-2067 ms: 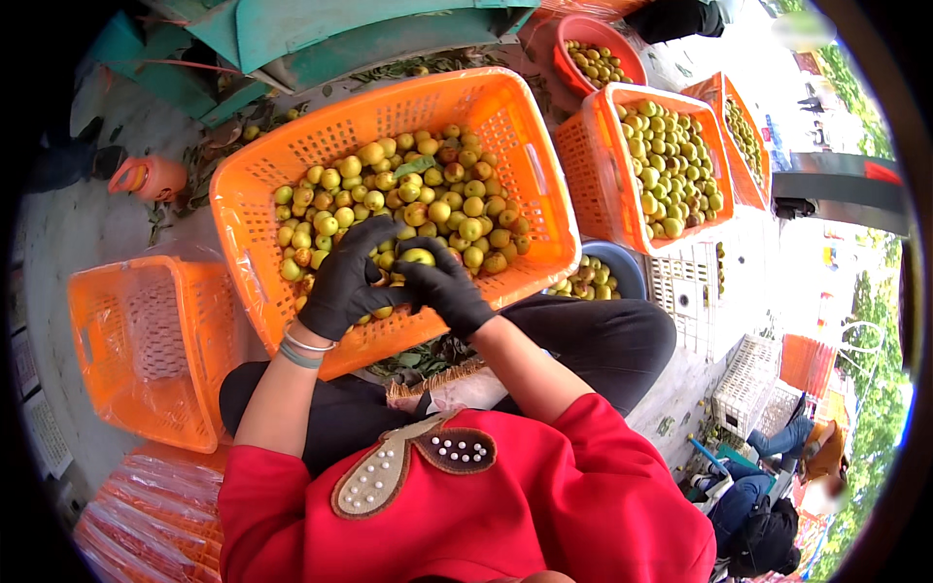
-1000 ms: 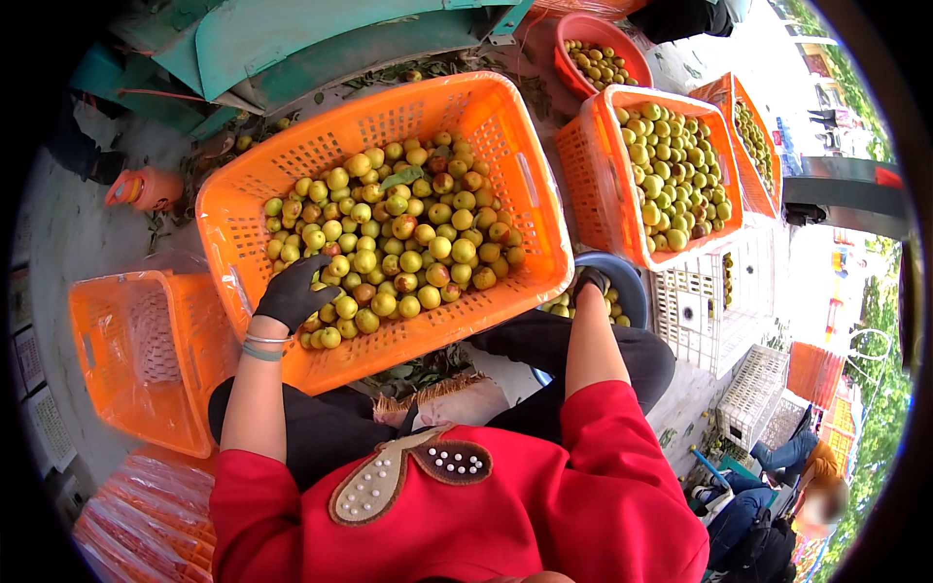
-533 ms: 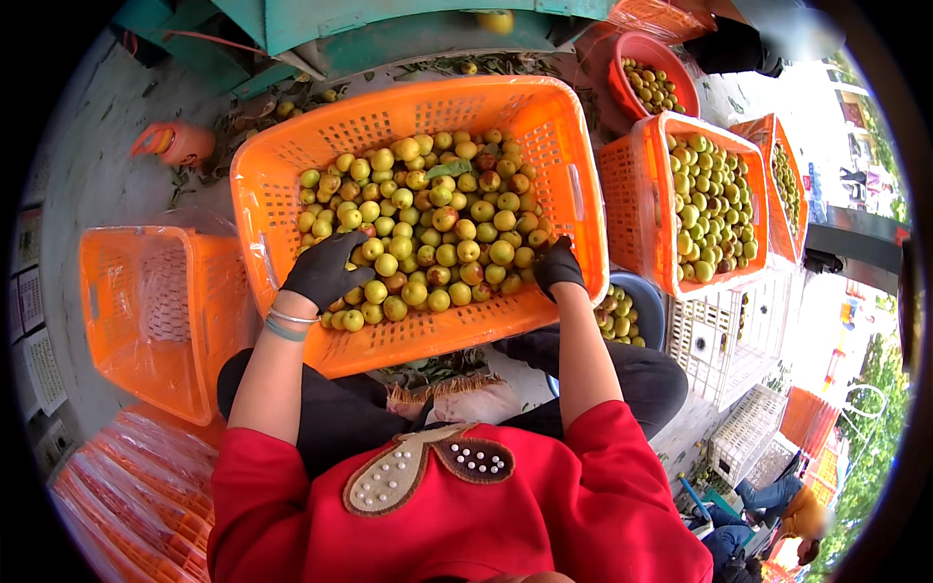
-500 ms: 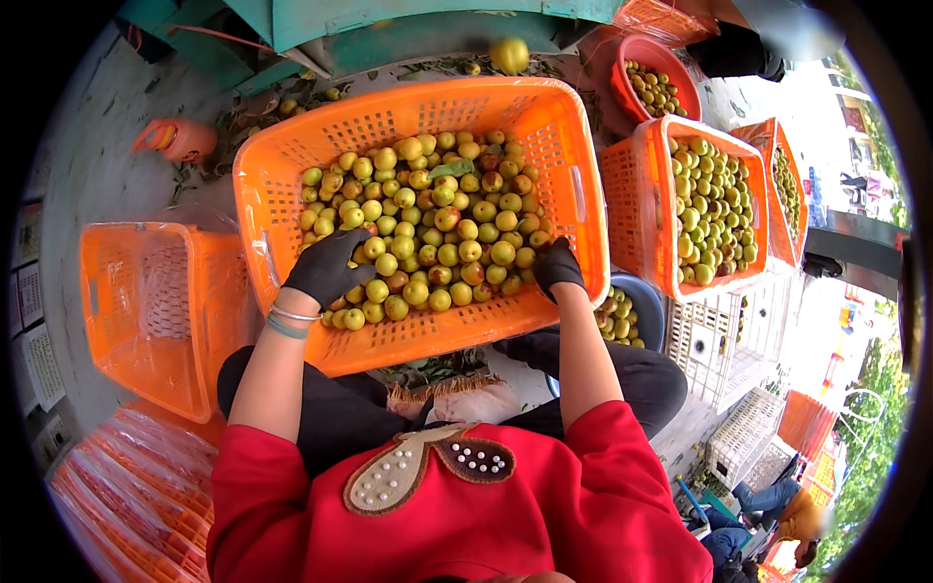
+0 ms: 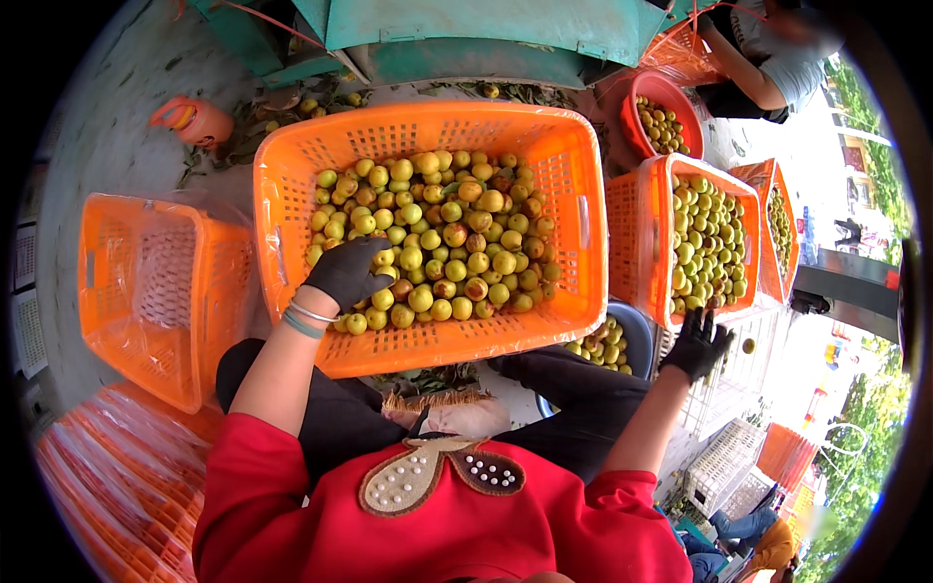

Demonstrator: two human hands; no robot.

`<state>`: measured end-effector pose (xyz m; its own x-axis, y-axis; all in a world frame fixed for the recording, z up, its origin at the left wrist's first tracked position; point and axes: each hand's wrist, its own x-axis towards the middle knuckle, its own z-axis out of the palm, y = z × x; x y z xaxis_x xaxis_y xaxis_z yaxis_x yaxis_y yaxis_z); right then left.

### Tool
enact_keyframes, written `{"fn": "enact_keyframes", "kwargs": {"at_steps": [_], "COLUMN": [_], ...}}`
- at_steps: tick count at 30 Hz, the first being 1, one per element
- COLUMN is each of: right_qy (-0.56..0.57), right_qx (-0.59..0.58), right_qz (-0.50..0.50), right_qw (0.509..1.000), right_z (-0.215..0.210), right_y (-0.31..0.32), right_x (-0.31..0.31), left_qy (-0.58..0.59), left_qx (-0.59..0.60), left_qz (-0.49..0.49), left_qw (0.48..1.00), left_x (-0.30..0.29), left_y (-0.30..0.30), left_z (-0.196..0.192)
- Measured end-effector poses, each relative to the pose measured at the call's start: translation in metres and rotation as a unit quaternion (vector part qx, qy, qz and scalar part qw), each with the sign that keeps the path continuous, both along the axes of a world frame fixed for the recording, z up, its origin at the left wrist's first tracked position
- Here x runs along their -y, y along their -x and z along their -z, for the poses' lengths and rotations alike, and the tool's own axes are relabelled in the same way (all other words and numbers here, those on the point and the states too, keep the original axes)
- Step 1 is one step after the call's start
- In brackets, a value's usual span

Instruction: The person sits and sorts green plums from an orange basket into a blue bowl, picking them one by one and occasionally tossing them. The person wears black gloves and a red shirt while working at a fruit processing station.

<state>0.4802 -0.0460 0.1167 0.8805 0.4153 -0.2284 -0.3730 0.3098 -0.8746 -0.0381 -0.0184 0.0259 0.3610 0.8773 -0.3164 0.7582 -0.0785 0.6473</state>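
A large orange crate [image 5: 428, 361] stands in front of me, holding many round yellow-green jujubes [image 5: 457, 234], some with brown patches. My left hand [image 5: 342, 275], in a black glove, is inside it at the near left, fingers curled at a jujube [image 5: 384, 258] among the pile. My right hand [image 5: 696, 348], also gloved, is raised outside the crate to the right, fingers spread and empty. Just beyond its fingertips a single jujube [image 5: 748, 346] is in the air, above a white crate [image 5: 702, 413].
To the right stand a filled orange crate [image 5: 637, 238], another one [image 5: 746, 177] behind it, a red basin [image 5: 632, 121] and a blue basin [image 5: 639, 340]. On my left are an orange crate [image 5: 209, 291] and stacked, plastic-wrapped crates [image 5: 117, 486]. Another person [image 5: 768, 78] sits at the far right.
My right hand has left the crate's right side, swung out to the right and opened, and a jujube has flown from it. The left hand remains in the pile. A jujube in the air at the far side is gone.
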Motion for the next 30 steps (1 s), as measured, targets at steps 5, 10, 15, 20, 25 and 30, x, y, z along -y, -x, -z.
{"fn": "enact_keyframes", "kwargs": {"at_steps": [5, 10, 15, 20, 25, 30], "right_qy": [0.177, 0.479, 0.507, 0.171, 0.262, 0.336], "right_qx": [0.300, 0.540, 0.524, 0.412, 0.715, 0.678], "right_qz": [-0.524, -0.501, -0.504, -0.801, -0.448, -0.556], "right_qw": [0.777, 0.478, 0.462, 0.400, 0.469, 0.345], "right_z": [0.124, 0.147, 0.135, 0.107, 0.140, 0.141], "right_y": [0.122, 0.214, 0.279, 0.307, 0.288, 0.310], "right_x": [-0.079, -0.111, -0.056, -0.027, -0.113, -0.087], "left_qy": [0.008, 0.027, 0.011, 0.023, 0.007, 0.021], "left_qx": [0.003, -0.033, -0.003, 0.003, 0.024, -0.010], "left_qz": [0.006, -0.023, -0.031, -0.031, -0.032, -0.031], "left_qw": [1.000, 0.999, 0.999, 0.999, 0.999, 0.999], "left_x": [-0.004, -0.013, -0.014, -0.012, -0.013, -0.017], "left_y": [-0.002, 0.005, 0.007, 0.010, 0.006, 0.011], "left_z": [-0.006, -0.014, -0.021, -0.018, -0.017, -0.005]}}
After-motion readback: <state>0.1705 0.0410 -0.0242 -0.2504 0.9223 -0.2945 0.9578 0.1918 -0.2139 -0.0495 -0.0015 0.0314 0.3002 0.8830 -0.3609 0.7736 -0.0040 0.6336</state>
